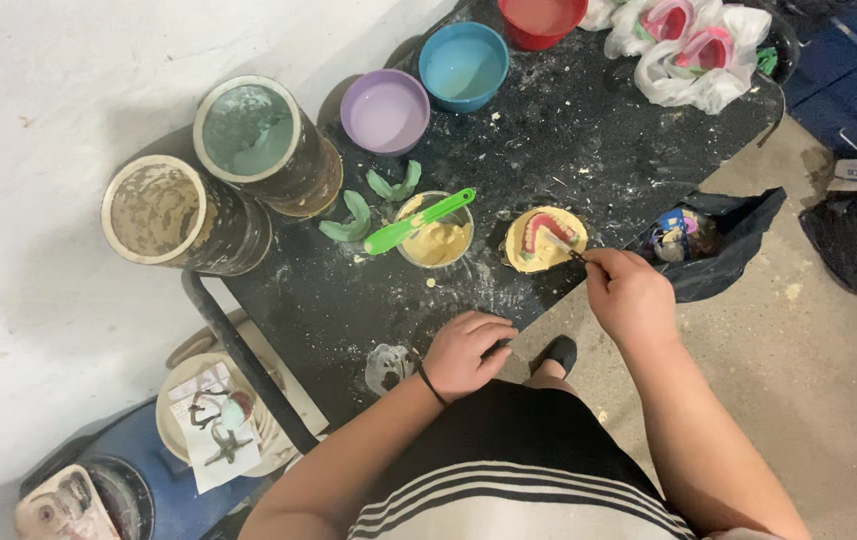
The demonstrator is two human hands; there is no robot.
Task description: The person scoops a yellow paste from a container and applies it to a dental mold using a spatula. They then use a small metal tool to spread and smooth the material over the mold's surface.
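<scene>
My right hand (630,292) grips a thin tool (566,250) whose tip touches a pink dental tray set in a round yellow plaster mound (540,245) on the black table (568,140). My left hand (466,352) rests curled on the table's near edge, holding nothing that I can see. Just left of the mound stands a small bowl of yellow plaster (436,240) with a green spatula (416,222) lying across it. Two green curved moulds (368,205) lie beside that bowl.
Two large tins (248,135) (163,212) stand at the table's left end. Purple (385,110), blue (463,65) and red (540,18) bowls line the far edge. White bags with pink trays (688,45) sit at the right end. A black bag (713,245) hangs below.
</scene>
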